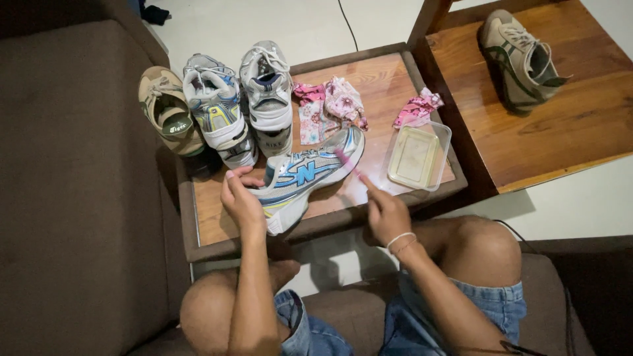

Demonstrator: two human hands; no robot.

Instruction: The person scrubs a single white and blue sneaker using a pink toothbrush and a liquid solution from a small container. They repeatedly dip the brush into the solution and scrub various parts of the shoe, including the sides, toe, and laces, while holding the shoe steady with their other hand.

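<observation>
at the far left of the low wooden tray table (217, 224) stands a tan and green canvas sneaker (168, 112), and just right of it a white, grey and yellow running shoe (216, 109), then a white and navy trainer (267, 92), all three side by side with toes pointing away. nearer, the left hand (242, 201) is closed around the heel end of a silver and blue mesh running shoe (306, 175), which lies tilted on the table top with its toe pointing far right. beyond that shoe lie crumpled pink floral cloths (330, 105). the right hand (388, 212) pinches a thin pink brush (348, 161), its head touching the shoe's toe area. right of the brush sits a clear rectangular plastic tub (419, 157) of pale liquid, with another pink floral rag (417, 109) just beyond it. far right, on a separate brown wooden table (560, 118), rests a single olive and beige sneaker (517, 56).
</observation>
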